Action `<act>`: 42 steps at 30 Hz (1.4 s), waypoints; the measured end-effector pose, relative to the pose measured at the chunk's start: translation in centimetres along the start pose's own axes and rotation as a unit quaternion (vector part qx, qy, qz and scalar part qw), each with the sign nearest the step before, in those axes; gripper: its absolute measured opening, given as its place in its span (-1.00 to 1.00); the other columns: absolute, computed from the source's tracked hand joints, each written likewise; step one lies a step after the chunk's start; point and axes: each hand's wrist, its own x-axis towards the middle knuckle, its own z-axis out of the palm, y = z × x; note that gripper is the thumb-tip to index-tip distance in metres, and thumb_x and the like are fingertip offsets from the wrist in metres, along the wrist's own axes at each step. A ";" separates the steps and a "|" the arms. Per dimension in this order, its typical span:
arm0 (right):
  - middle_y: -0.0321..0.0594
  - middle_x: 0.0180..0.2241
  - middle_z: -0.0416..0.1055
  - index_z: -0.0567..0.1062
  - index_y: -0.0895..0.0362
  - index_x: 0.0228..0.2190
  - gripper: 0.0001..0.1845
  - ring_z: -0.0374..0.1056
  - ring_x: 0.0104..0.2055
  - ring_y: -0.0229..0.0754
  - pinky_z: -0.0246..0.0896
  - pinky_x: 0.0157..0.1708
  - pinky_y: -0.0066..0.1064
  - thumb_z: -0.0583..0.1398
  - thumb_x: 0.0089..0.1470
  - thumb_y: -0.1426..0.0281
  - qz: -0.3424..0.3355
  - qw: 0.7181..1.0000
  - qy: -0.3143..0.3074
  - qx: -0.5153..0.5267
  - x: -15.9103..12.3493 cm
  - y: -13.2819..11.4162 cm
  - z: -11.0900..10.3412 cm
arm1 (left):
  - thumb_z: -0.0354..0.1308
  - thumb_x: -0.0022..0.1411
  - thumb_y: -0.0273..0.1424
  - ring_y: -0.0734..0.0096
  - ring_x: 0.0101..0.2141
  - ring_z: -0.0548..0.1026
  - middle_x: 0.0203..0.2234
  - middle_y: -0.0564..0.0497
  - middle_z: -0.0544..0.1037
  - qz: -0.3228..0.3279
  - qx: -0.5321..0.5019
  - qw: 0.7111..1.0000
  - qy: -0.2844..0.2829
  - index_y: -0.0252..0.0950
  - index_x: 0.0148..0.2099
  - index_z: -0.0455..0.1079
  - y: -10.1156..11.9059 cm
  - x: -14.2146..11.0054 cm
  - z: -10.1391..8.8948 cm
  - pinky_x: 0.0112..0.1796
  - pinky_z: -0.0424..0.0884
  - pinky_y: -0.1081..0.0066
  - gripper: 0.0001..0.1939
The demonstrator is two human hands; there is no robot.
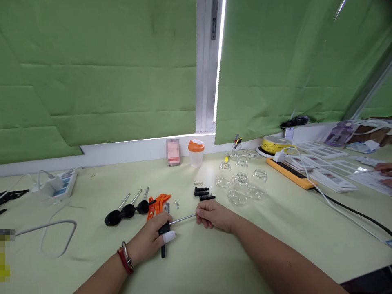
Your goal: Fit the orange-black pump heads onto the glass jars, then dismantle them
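Note:
My left hand, with a white wrap on one finger, is closed around a black plastic piece that has a thin metal rod sticking out to the right. At the rod's far end, the fingertips of my right hand are pinched together; anything small between them is hidden. Just beyond my left hand lie several orange plastic handles and some tiny metal bits. Black round parts with metal rods rest to the left. Black stick-like parts and a spring lie beyond my right hand.
Several clear glass jars stand right of centre. An orange-lidded cup is near the wall. An orange power strip, white cables and stacked printed sheets occupy the right. A white power strip sits left. Another person's hand shows far right.

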 end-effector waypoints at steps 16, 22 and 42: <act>-0.32 -0.45 0.38 0.34 0.13 -0.36 -0.86 0.21 -0.57 -0.40 0.06 -0.61 -0.56 0.18 -0.03 0.38 -0.004 0.999 -0.015 0.028 0.3 0.9 -0.4 | 0.04 0.22 -0.29 0.36 -0.39 0.29 -0.40 0.00 0.35 -0.002 -0.001 1.000 0.000 -0.26 -0.25 0.23 0.2 0.0 -0.1 -0.36 0.27 0.42 -0.86; -0.30 -0.46 0.39 0.33 0.14 -0.40 -0.89 0.20 -0.57 -0.40 0.06 -0.61 -0.56 0.15 0.00 0.36 -0.002 1.000 -0.015 0.027 0.3 0.7 -0.4 | 0.06 0.21 -0.29 0.36 -0.39 0.30 -0.40 0.00 0.36 -0.008 -0.003 1.000 0.000 -0.26 -0.26 0.23 0.1 0.0 0.0 -0.35 0.27 0.42 -0.85; -0.34 -0.62 0.30 0.38 0.19 -0.51 -0.68 0.13 -0.62 -0.41 0.05 -0.60 -0.55 0.10 0.11 0.21 -0.003 1.000 -0.008 -0.004 0.0 -0.2 0.0 | 0.04 0.22 -0.29 0.37 -0.39 0.31 -0.40 0.02 0.37 -0.008 0.007 1.000 -0.001 -0.26 -0.26 0.24 0.4 0.0 -0.1 -0.36 0.24 0.44 -0.86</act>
